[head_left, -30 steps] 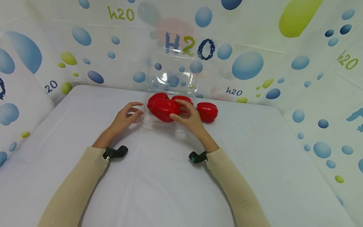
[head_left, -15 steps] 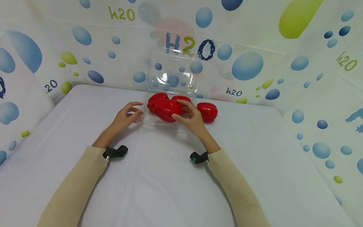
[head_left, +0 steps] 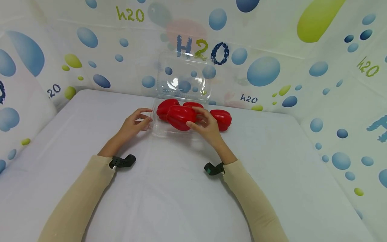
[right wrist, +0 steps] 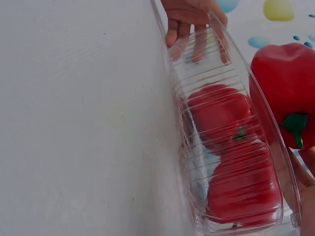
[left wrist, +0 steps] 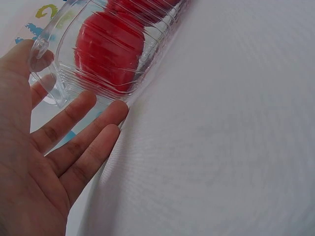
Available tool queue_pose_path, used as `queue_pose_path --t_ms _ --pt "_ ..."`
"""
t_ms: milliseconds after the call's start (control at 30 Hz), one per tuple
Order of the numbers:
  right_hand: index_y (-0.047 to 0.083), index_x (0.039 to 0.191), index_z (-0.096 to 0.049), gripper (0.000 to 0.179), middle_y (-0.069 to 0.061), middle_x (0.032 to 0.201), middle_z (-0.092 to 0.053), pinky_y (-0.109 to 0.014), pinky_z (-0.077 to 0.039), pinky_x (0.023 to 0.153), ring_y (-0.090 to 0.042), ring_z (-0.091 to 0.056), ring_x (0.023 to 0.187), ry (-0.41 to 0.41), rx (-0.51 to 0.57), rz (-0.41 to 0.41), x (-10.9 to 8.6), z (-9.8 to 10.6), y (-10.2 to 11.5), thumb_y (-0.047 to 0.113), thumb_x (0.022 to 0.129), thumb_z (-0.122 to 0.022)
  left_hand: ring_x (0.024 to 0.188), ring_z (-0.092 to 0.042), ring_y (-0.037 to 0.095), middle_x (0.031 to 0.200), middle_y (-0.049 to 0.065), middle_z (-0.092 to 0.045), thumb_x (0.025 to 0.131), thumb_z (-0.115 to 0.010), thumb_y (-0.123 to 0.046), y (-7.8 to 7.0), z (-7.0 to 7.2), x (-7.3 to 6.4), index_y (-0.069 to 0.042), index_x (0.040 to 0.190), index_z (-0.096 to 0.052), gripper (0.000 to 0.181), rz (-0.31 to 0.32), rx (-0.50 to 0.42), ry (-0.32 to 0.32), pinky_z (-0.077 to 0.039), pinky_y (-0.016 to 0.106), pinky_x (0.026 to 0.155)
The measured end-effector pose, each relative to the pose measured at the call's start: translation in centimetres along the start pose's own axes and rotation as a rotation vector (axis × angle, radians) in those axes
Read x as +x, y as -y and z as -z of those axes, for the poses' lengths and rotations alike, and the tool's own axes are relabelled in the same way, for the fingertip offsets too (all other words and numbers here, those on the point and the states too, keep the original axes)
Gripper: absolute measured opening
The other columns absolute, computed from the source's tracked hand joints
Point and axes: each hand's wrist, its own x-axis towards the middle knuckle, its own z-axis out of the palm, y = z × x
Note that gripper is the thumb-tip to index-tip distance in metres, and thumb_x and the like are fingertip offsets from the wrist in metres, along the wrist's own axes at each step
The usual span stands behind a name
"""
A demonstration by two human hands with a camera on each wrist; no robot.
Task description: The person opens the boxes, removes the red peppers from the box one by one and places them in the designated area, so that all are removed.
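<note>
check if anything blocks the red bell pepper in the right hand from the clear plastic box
Possibly: two other red bell peppers lie inside, under or beyond it. The clear plastic lid stands open behind.

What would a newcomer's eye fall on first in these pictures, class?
Probably the shiny red pepper, held by the right hand above the clear box. Two more peppers sit inside the box; another lies to its right. Behind, the bold H2O lettering stands out on the backdrop.
</note>
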Motion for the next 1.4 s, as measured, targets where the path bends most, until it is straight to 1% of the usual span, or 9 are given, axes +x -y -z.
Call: queue_pose_path --t_ms 300,433,500,667,767,967,1100,1300,1400 --pt "0.004 0.14 -0.048 0.062 -0.015 0.14 -0.05 -0.045 -0.051 0.097 -0.031 -0.054 0.119 -0.007 0.018 -0.045 -0.3 0.6 0.2 0.003 0.083 -0.074 0.082 -0.061 0.0 0.123 0.026 -0.058 0.102 -0.051 -0.02 -0.2 0.0 -0.1 -0.008 0.143 -0.041 0.044 -0.001 0.005 0.0 -0.053 0.014 0.073" --pt "-0.002 0.139 -0.046 0.061 -0.021 0.139 -0.049 -0.048 -0.05 0.097 -0.039 -0.052 0.12 -0.004 0.031 -0.038 -0.7 1.0 1.4 0.0 0.084 -0.072 0.082 -0.061 0.0 0.123 0.026 -0.057 0.102 -0.05 -0.022 0.0 0.0 -0.1 -0.008 0.143 -0.041 0.044 0.0 0.015 -0.004 -0.053 0.014 0.073" --pt "-0.002 0.138 -0.047 0.06 -0.021 0.138 -0.05 -0.046 -0.051 0.097 -0.04 -0.052 0.12 -0.009 0.037 -0.043 -0.8 1.1 1.8 0.0 0.084 -0.072 0.082 -0.061 0.0 0.122 0.026 -0.057 0.102 -0.05 -0.022 0.1 -0.1 0.0 -0.008 0.142 -0.042 0.044 -0.003 0.019 -0.006 -0.053 0.014 0.072" --pt "0.004 0.137 -0.05 0.059 -0.014 0.137 -0.053 -0.037 -0.053 0.094 -0.033 -0.055 0.118 -0.031 0.039 -0.034 -0.7 1.6 0.1 0.007 0.084 -0.074 0.082 -0.06 -0.001 0.123 0.026 -0.057 0.102 -0.05 -0.023 0.2 0.0 0.1 -0.008 0.142 -0.041 0.044 -0.005 0.028 0.001 -0.053 0.014 0.073" --pt "0.005 0.137 -0.051 0.059 -0.012 0.135 -0.054 -0.036 -0.054 0.093 -0.029 -0.057 0.116 -0.039 0.036 -0.013 -0.7 1.7 -0.6 0.008 0.084 -0.075 0.082 -0.06 -0.002 0.124 0.025 -0.057 0.102 -0.05 -0.023 0.2 0.0 0.1 -0.009 0.143 -0.041 0.044 -0.002 0.028 0.004 -0.053 0.014 0.073" --pt "0.002 0.137 -0.049 0.058 -0.016 0.136 -0.053 -0.045 -0.051 0.096 -0.032 -0.057 0.117 -0.045 0.05 -0.009 -0.7 2.0 -0.5 0.001 0.084 -0.073 0.083 -0.06 -0.001 0.124 0.026 -0.057 0.102 -0.05 -0.023 0.0 0.0 0.0 -0.009 0.143 -0.04 0.045 0.007 0.021 0.004 -0.053 0.013 0.074" --pt "-0.003 0.137 -0.048 0.057 -0.022 0.136 -0.052 -0.051 -0.048 0.098 -0.039 -0.055 0.118 -0.057 0.037 -0.002 -1.0 2.2 0.3 -0.003 0.085 -0.07 0.084 -0.06 0.0 0.124 0.026 -0.056 0.102 -0.05 -0.023 0.0 0.0 0.0 -0.009 0.144 -0.04 0.045 0.012 0.024 0.003 -0.053 0.013 0.074" --pt "-0.008 0.135 -0.047 0.053 -0.025 0.134 -0.053 -0.04 -0.052 0.095 -0.042 -0.056 0.115 -0.074 0.022 0.01 -1.6 2.5 2.6 -0.004 0.086 -0.067 0.086 -0.061 0.004 0.124 0.023 -0.057 0.101 -0.051 -0.029 0.1 -0.1 -0.1 -0.011 0.143 -0.041 0.047 -0.001 0.028 0.0 -0.053 0.013 0.073" --pt "-0.008 0.135 -0.047 0.052 -0.026 0.133 -0.053 -0.038 -0.053 0.094 -0.042 -0.056 0.115 -0.082 0.026 0.011 -1.7 2.7 2.7 -0.005 0.086 -0.066 0.086 -0.062 0.006 0.122 0.022 -0.057 0.1 -0.052 -0.033 0.1 -0.1 -0.1 -0.011 0.142 -0.042 0.048 -0.012 0.018 -0.009 -0.053 0.013 0.072"
